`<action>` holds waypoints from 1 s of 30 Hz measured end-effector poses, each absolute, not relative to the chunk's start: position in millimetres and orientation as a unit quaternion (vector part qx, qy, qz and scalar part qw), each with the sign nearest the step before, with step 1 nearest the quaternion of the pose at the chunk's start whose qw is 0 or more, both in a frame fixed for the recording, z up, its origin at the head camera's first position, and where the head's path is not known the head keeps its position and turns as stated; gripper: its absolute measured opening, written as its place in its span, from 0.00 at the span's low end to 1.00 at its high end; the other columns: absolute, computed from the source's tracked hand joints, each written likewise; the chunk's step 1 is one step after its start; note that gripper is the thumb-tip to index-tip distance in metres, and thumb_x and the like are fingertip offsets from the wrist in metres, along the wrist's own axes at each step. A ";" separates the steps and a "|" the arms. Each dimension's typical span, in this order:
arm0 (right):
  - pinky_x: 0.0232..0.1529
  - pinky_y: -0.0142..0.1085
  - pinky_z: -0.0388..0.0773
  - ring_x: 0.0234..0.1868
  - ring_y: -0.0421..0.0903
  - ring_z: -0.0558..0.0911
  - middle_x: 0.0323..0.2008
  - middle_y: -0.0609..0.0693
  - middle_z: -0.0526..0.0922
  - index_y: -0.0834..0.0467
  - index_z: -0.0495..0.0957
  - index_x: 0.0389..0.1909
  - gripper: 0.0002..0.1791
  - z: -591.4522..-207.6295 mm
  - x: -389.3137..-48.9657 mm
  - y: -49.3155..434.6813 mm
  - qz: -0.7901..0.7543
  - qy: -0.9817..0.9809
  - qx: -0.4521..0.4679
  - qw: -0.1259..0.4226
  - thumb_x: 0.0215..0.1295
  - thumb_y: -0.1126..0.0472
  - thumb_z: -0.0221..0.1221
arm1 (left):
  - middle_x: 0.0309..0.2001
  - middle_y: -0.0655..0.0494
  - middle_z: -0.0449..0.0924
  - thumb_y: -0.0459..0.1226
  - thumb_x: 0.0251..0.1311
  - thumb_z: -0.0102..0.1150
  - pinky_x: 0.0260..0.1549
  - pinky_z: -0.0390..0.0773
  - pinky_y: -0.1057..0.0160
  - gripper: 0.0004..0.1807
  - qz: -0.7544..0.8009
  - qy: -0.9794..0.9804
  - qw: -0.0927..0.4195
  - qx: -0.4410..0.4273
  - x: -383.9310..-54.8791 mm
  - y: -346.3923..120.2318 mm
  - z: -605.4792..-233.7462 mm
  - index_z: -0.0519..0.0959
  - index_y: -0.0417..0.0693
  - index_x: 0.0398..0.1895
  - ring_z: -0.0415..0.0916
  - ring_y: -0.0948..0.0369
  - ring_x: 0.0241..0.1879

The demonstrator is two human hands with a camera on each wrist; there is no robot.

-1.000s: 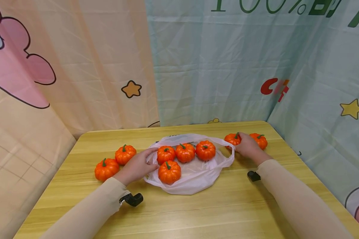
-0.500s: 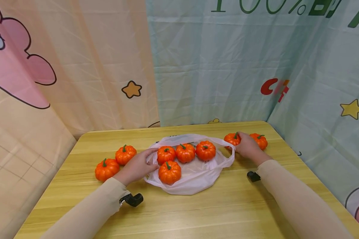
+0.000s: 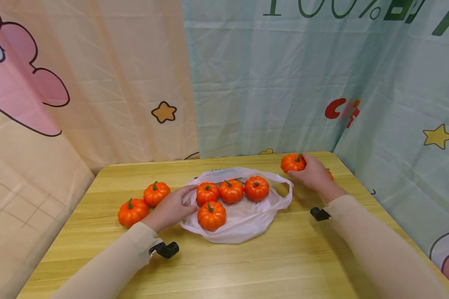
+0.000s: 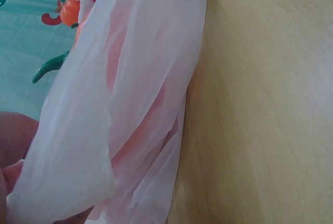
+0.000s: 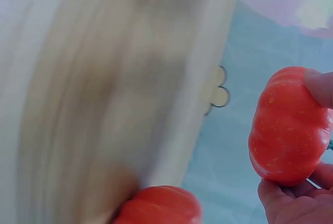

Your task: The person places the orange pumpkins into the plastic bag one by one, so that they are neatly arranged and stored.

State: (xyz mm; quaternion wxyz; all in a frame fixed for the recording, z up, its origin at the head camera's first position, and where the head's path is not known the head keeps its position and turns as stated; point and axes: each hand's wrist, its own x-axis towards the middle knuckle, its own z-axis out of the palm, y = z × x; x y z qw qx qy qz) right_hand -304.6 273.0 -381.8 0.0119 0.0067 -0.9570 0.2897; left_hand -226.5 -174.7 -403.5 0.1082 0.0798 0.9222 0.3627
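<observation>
My right hand (image 3: 314, 176) grips a small orange pumpkin (image 3: 293, 163) with a green stem, raised above the table at the back right. In the right wrist view, thumb and fingers hold that pumpkin (image 5: 289, 125) from opposite sides. My left hand (image 3: 174, 208) holds the left edge of a white plastic bag (image 3: 243, 226) lying with its mouth spread open. In the left wrist view, the bag's film (image 4: 78, 146) covers part of the fingers. Several pumpkins sit in the bag, among them a front one (image 3: 211, 216) close to my left fingertips.
Two more pumpkins, one nearer (image 3: 133, 212) and one behind it (image 3: 156, 194), stand left of the bag on the wooden table (image 3: 247, 270). Another pumpkin (image 3: 330, 174) is mostly hidden behind my right hand. A printed curtain (image 3: 247, 91) hangs behind the table.
My right hand has lifted the pumpkin up off the table, clear of the bag's right handle. My left hand and the bag have stayed where they were.
</observation>
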 end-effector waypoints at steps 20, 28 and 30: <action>0.69 0.63 0.73 0.69 0.68 0.71 0.76 0.69 0.64 0.66 0.55 0.81 0.48 -334.3 -278.1 230.6 0.318 -0.945 0.068 0.037 0.70 0.53 0.68 | 0.40 0.50 0.79 0.43 0.67 0.70 0.21 0.71 0.67 0.39 0.364 0.922 0.104 0.085 -227.0 -175.2 -404.3 0.67 0.61 0.80 0.64 0.60 0.17; 0.68 0.61 0.75 0.69 0.66 0.73 0.75 0.64 0.67 0.63 0.59 0.80 0.47 -342.1 -266.2 198.8 0.309 -0.943 0.122 0.032 0.67 0.54 0.70 | 0.57 0.48 0.80 0.41 0.66 0.70 0.22 0.71 0.66 0.38 0.366 0.921 0.091 0.094 -229.1 -175.0 -407.0 0.68 0.59 0.79 0.63 0.61 0.18; 0.68 0.61 0.75 0.69 0.66 0.73 0.74 0.64 0.68 0.64 0.60 0.79 0.46 -345.6 -263.5 191.1 0.305 -0.942 0.139 0.033 0.66 0.55 0.71 | 0.57 0.48 0.80 0.41 0.66 0.70 0.21 0.71 0.66 0.38 0.367 0.921 0.091 0.094 -229.1 -174.9 -407.2 0.68 0.59 0.79 0.62 0.61 0.18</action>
